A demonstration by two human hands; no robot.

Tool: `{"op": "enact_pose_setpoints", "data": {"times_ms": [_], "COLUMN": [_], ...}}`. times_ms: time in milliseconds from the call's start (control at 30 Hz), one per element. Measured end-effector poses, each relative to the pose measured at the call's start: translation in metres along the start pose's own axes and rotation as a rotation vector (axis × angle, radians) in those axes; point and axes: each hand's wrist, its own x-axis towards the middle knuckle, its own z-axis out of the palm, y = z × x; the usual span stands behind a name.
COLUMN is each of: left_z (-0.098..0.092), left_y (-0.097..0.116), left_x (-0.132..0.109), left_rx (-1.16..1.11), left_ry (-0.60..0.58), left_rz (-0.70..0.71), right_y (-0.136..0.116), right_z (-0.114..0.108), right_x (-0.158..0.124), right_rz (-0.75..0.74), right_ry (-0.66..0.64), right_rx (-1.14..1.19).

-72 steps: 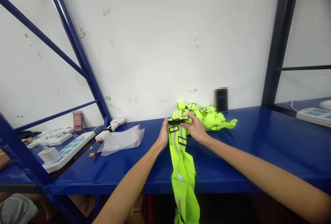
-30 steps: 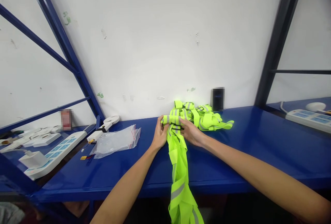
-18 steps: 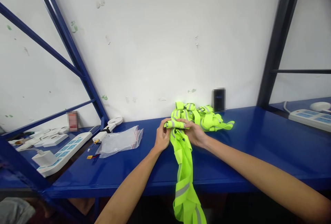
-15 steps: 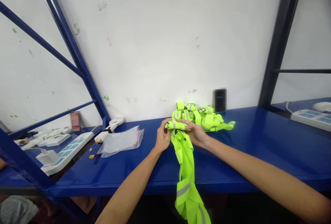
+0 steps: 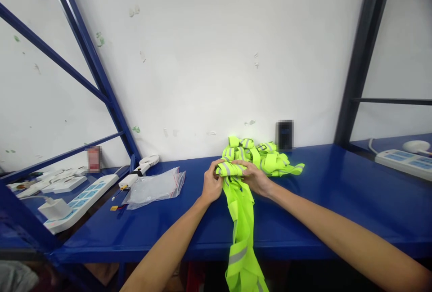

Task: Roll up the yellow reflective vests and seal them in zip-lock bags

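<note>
Between my hands is a rolled bundle of neon-yellow reflective strap [image 5: 231, 169] with grey stripes. My left hand [image 5: 213, 183] is closed round its left end, and my right hand [image 5: 257, 177] grips the right end with the thumb below and fingers over the top. From the roll, loose lengths of the same strap run down across the blue table [image 5: 300, 211] and hang past its front edge. Directly behind my hands lies a heap of similar neon straps [image 5: 270, 160], with a dark buckle among them.
Clear plastic bags [image 5: 155, 186] lie at the left beside a small white fan [image 5: 148, 162] and a connector with wires [image 5: 114, 208]. Power strips stand left [image 5: 83, 202] and right [image 5: 407, 161]. A black box [image 5: 285, 135] leans on the wall. Blue frame posts flank the table.
The roll has turned slightly in my fingers, and both hands keep their hold. The whole view has shifted a little, with the table sitting lower in the picture.
</note>
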Motion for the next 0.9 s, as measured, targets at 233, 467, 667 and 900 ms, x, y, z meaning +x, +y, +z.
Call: {"op": "enact_pose_setpoints", "data": {"times_ms": [233,467,667,900], "left_z": [0.007,0.007,0.019,0.02], "left_y": [0.002,0.004,0.009,-0.001], "left_x": [0.001,-0.003,-0.005,-0.002], "left_rx": [-0.1,-0.052,-0.317,-0.449], "left_ry": [0.06,0.072,0.03,-0.134], "left_rz": [-0.013,-0.058,-0.226,-0.394], "right_y": [-0.002,-0.003,-0.003,-0.011], "right_z": [-0.004,-0.007,-0.009,-0.002], "right_x": [-0.001,-0.004,0.0,-0.001], "right_rz": [0.024,0.039,-0.059,-0.203], "right_ry": [0.012,-0.028,0.043,0.084], "right_rx": [-0.089,-0.064,-0.051,-0.144]}}
